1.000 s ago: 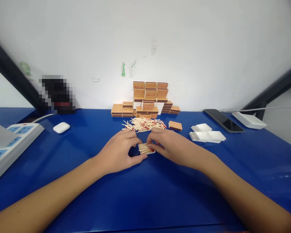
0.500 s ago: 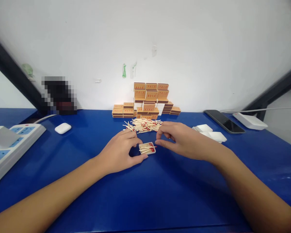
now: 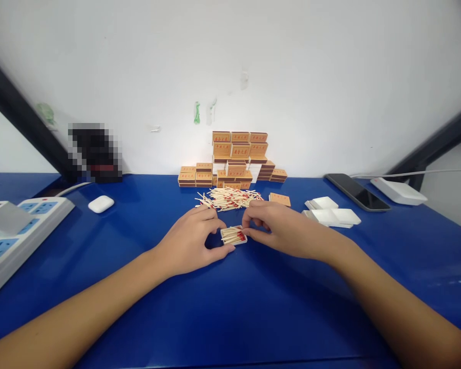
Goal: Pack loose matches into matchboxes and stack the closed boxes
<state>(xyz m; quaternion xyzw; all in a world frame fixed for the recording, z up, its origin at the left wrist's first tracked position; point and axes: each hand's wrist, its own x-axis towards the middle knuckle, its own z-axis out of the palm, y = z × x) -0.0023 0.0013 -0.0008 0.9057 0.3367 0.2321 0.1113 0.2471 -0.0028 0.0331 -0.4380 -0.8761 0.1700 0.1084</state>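
A small white matchbox tray [image 3: 223,241] lies on the blue table, with several red-tipped matches [image 3: 232,235] in it. My left hand [image 3: 194,233] steadies it, the index finger at its upper left corner and the thumb at its lower edge. At the tray's right end my right hand [image 3: 280,228] pinches a match [image 3: 237,228] by its head end, just over the other matches. Behind the tray is a loose pile of matches [image 3: 230,197]. An orange matchbox cover [image 3: 279,199] lies beyond my right hand.
Stacked matchboxes [image 3: 240,151] stand against the wall. White empty trays [image 3: 332,217], a phone [image 3: 357,191] and a white box-shaped device [image 3: 399,191] are on the right. To the left are a white earbud case [image 3: 101,204] and a power strip [image 3: 57,209].
My right hand has moved slightly left and down to the tray's right end, uncovering the matchbox cover behind it. My left hand and the tray have stayed in place.
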